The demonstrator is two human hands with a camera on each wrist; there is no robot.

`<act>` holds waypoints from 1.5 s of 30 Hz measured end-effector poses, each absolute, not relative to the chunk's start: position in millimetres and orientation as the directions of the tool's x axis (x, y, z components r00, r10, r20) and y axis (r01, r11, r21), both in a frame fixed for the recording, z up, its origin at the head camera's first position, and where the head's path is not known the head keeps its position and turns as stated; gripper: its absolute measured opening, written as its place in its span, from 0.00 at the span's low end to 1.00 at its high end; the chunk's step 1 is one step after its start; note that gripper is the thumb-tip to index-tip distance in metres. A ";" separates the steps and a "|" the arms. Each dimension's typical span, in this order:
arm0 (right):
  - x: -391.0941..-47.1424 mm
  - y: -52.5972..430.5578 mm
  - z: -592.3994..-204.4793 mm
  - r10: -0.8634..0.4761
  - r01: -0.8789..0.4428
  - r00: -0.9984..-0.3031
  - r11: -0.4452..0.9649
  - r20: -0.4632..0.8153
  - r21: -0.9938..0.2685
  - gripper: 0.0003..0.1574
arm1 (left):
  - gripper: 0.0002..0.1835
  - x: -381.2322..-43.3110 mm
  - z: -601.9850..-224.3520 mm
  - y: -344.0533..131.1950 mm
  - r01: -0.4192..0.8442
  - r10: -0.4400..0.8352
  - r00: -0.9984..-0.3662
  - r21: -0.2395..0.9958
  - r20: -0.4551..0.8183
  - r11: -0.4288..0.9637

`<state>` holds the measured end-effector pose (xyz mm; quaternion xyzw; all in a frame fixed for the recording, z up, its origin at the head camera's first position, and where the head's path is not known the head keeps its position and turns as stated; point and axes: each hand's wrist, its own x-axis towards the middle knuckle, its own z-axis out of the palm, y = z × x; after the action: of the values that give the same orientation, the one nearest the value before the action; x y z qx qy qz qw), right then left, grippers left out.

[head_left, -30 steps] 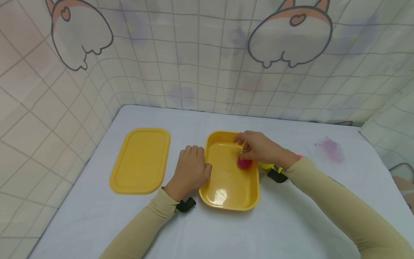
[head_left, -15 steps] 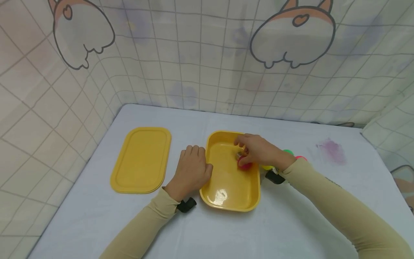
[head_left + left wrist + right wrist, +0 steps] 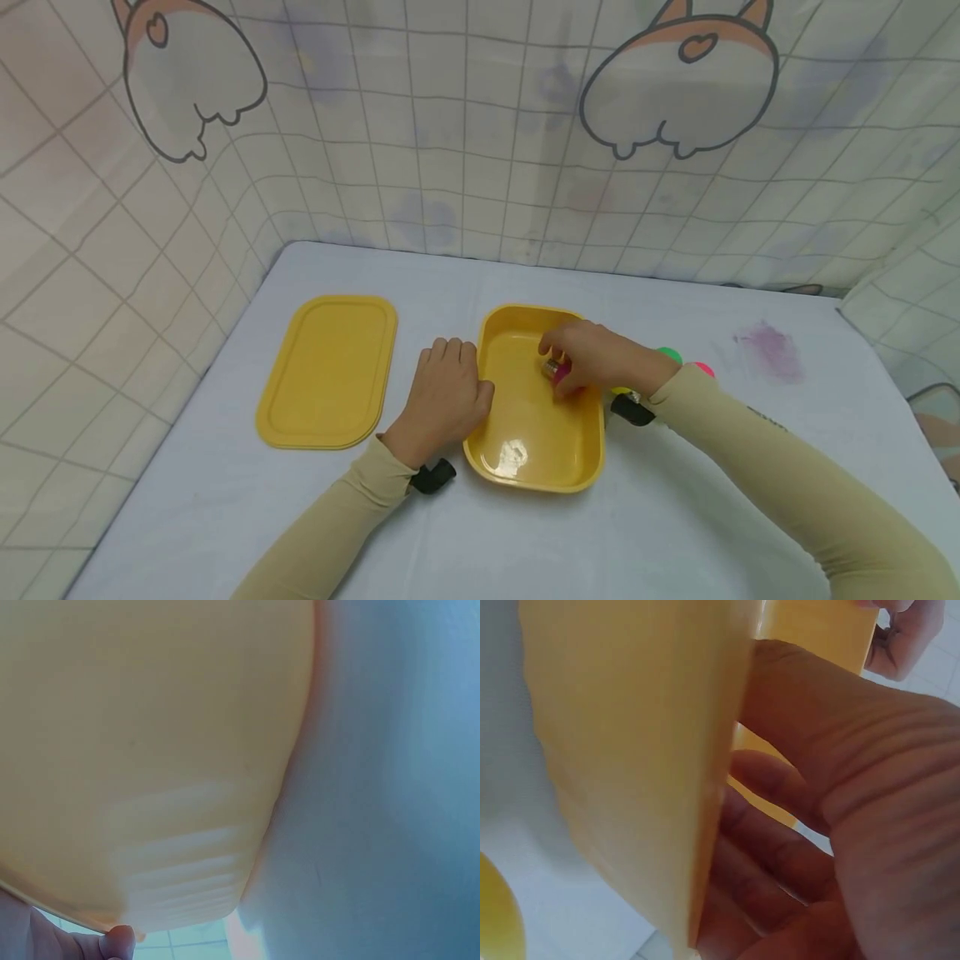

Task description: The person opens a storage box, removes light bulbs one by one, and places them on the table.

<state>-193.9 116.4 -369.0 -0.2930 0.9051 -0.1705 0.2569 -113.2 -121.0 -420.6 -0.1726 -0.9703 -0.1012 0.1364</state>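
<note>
A yellow rectangular container point(image 3: 517, 442) stands on the white-covered table. My left hand point(image 3: 446, 396) grips its left rim; in the left wrist view a fingertip point(image 3: 118, 942) shows at the rim beside the container's outer wall point(image 3: 150, 735). Over the right rim reaches my right hand point(image 3: 600, 357), its thumb and fingers holding a magenta bulb point(image 3: 560, 374) with a silvery threaded end, low inside the container. The bulb's silvery end points left and the hand hides much of the rest. In the right wrist view the container's wall hides the bulb.
A flat yellow lid point(image 3: 327, 372) lies left of the container. Beyond its right side, partly behind my right wrist, are a green round bulb point(image 3: 670, 354), a pink one point(image 3: 704, 367) and a yellow one point(image 3: 496, 911). A tiled-pattern curtain point(image 3: 480, 167) hangs behind the table.
My right hand has shifted slightly down inside the container, and the magenta bulb has turned so its silvery end points left. The left hand keeps its grip on the rim.
</note>
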 end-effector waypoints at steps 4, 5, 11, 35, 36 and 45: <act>-194.8 115.1 -367.9 -0.619 -0.446 -0.675 0.776 -0.402 -0.445 0.37 | 0.11 -112.2 -420.1 -120.6 0.363 0.307 -0.904 0.155 0.298 0.919; -195.2 114.9 -367.6 -0.623 -0.453 -0.668 0.774 -0.407 -0.442 0.37 | 0.11 -111.9 -420.0 -120.5 0.361 0.306 -0.906 0.159 0.292 0.919; -195.7 112.5 -364.9 -0.638 -0.478 -0.633 0.767 -0.438 -0.427 0.35 | 0.11 -110.6 -418.6 -119.3 0.361 0.307 -0.910 0.168 0.279 0.917; -186.8 108.1 -362.4 -0.647 -0.494 -0.624 0.761 -0.438 -0.421 0.34 | 0.11 -110.7 -418.3 -117.3 0.376 0.322 -0.894 0.131 0.311 0.917; -186.3 108.6 -362.1 -0.653 -0.495 -0.625 0.755 -0.428 -0.430 0.34 | 0.11 -110.7 -418.1 -117.5 0.377 0.323 -0.893 0.128 0.314 0.917; -185.1 114.7 -361.1 -0.674 -0.448 -0.643 0.716 -0.363 -0.535 0.33 | 0.11 -111.4 -418.7 -119.9 0.373 0.319 -0.896 0.133 0.310 0.918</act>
<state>-185.1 114.7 -361.1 -0.3174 0.8835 -0.2030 0.2784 -111.4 -119.9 -418.7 -0.1783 -0.9690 -0.0949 0.1423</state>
